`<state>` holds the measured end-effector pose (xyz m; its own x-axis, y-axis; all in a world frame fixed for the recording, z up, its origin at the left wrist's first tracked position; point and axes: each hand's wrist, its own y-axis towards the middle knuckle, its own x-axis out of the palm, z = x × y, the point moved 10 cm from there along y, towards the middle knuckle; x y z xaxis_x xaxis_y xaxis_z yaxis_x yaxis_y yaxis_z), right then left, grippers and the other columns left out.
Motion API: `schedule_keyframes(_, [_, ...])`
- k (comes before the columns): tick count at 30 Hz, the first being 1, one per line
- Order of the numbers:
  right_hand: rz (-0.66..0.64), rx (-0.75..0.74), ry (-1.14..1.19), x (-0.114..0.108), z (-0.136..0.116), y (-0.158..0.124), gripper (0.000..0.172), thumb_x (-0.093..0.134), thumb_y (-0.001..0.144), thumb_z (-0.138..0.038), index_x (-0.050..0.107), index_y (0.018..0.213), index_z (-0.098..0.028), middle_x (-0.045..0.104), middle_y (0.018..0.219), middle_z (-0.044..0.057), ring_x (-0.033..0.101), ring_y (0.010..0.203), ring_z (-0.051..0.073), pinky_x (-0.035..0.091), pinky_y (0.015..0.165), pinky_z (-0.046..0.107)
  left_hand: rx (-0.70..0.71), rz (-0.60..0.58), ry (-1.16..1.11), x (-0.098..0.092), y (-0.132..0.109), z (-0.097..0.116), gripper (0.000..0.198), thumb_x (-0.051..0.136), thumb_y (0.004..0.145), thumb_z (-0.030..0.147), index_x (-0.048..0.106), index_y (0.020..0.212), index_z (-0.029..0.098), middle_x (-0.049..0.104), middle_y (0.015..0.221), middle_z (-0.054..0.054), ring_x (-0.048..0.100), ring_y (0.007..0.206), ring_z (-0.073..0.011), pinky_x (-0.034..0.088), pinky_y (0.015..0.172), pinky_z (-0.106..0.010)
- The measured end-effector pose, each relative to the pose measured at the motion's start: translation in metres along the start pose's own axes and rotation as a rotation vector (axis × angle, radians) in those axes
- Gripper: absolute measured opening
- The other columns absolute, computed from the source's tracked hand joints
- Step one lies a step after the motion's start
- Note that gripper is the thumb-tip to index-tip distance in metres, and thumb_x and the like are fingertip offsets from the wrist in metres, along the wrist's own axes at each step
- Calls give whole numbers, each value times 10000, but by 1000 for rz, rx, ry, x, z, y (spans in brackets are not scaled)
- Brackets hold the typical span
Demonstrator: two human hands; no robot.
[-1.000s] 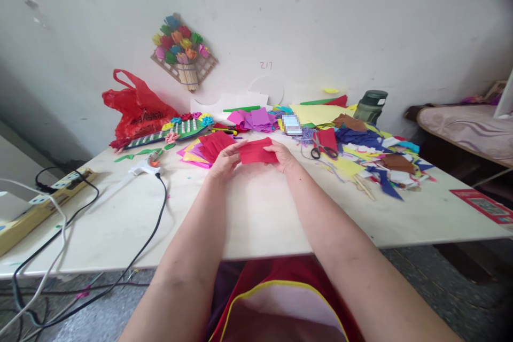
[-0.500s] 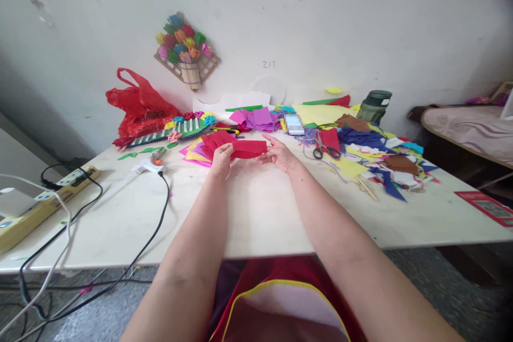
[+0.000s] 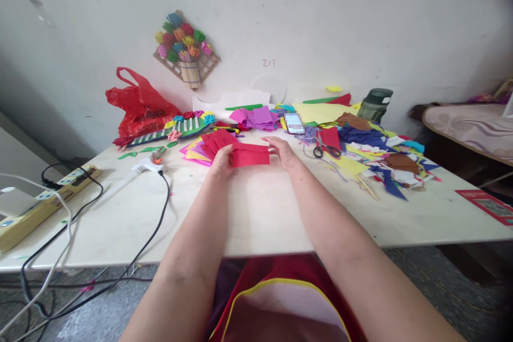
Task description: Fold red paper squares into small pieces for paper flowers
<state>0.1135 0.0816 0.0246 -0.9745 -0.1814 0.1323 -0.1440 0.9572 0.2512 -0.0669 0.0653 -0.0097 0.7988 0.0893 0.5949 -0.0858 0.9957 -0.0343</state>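
Note:
Between my two hands is a piece of red paper [image 3: 251,156], with a narrow fold line along its upper edge. My left hand [image 3: 223,161] pinches its left end, thumb on the near face. At the other end my right hand [image 3: 280,153] grips the right edge between thumb and fingers. Just behind my left hand lies a fanned stack of coloured sheets [image 3: 196,150], with more red sheets [image 3: 216,141] on top. Scissors [image 3: 326,149] with dark handles rest right of my right hand, partly over another red piece.
A white glue gun [image 3: 149,164] with a black cord lies left, near a power strip [image 3: 48,206]. Colourful scraps [image 3: 385,155] cover the right side. Along the back stand a red plastic bag [image 3: 140,101], purple sheets [image 3: 260,117], a phone [image 3: 294,124] and a green bottle [image 3: 375,105].
The red paper shows a taller face now, its lower edge nearer me, with a folded strip along the top. My right hand's fingers have drawn in around its right edge.

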Motion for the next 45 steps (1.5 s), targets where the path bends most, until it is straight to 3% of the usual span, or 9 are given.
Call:
schedule_keyframes(3, [-99, 33, 57, 9, 5, 0, 341, 463, 618, -202, 642, 908, -205, 613, 1008, 11, 535, 818, 122, 431, 671, 224, -3, 7, -27, 0, -1, 1, 106, 546, 592, 134, 567, 695, 139, 630, 593, -9, 617, 608, -148, 495, 682, -277])
schedule_keyframes(8, [-228, 127, 194, 24, 12, -5, 444, 446, 551, -105, 615, 950, -203, 647, 966, 21, 571, 779, 131, 448, 635, 236, -30, 11, -35, 1, -2, -1, 114, 544, 606, 131, 570, 718, 134, 636, 612, -18, 622, 629, -157, 496, 698, -285])
schedule_keyframes(11, [-201, 164, 190, 24, 17, -6, 421, 488, 565, -85, 624, 946, -201, 669, 817, 6, 572, 664, 110, 446, 595, 224, -54, 28, -27, -1, -2, -4, 106, 523, 618, 127, 570, 713, 137, 628, 592, -19, 616, 604, -157, 497, 675, -285])
schedule_keyframes(16, [-96, 173, 155, 15, 23, -3, 179, 555, 583, -112, 646, 732, -152, 638, 618, 2, 548, 548, 96, 436, 530, 212, -126, 58, 47, -5, -1, -12, 75, 529, 607, 114, 562, 673, 133, 606, 545, -26, 591, 539, -151, 492, 611, -277])
schedule_keyframes(21, [-32, 193, 145, 8, 25, -3, 44, 598, 595, -161, 581, 628, -137, 583, 506, -7, 514, 435, 101, 395, 407, 204, -98, -82, 129, 9, -4, -9, 144, 616, 567, 110, 562, 698, 133, 628, 618, -26, 597, 572, -149, 482, 590, -267])
schedule_keyframes(29, [-20, 241, 135, 7, 28, -6, 126, 657, 593, -215, 558, 627, -146, 606, 528, -1, 529, 449, 105, 397, 406, 198, -13, -153, 156, 14, -6, -5, 194, 725, 561, 197, 562, 632, 120, 605, 583, -10, 559, 524, -92, 451, 542, -203])
schedule_keyframes(35, [-33, 246, 98, 9, 29, -4, 310, 592, 688, -461, 602, 728, -153, 640, 592, 32, 560, 488, 128, 419, 444, 232, 59, -176, 194, 13, -2, -2, 222, 733, 570, 267, 580, 648, 127, 590, 557, -3, 545, 506, -95, 440, 526, -209])
schedule_keyframes(40, [-38, 218, 107, 12, 28, -4, 193, 723, 563, -240, 611, 682, -137, 644, 576, 15, 603, 557, 146, 482, 597, 275, 42, -180, 177, 15, -3, -3, 220, 730, 577, 265, 597, 691, 133, 622, 605, -14, 572, 530, -107, 457, 550, -221])
schedule_keyframes(45, [-72, 314, 102, 17, 30, -11, 106, 684, 566, -111, 615, 645, -123, 634, 529, 13, 598, 517, 141, 489, 591, 274, -49, -173, 149, 17, -6, -6, 300, 689, 619, 364, 628, 787, 123, 668, 719, -71, 626, 638, -171, 491, 623, -274])
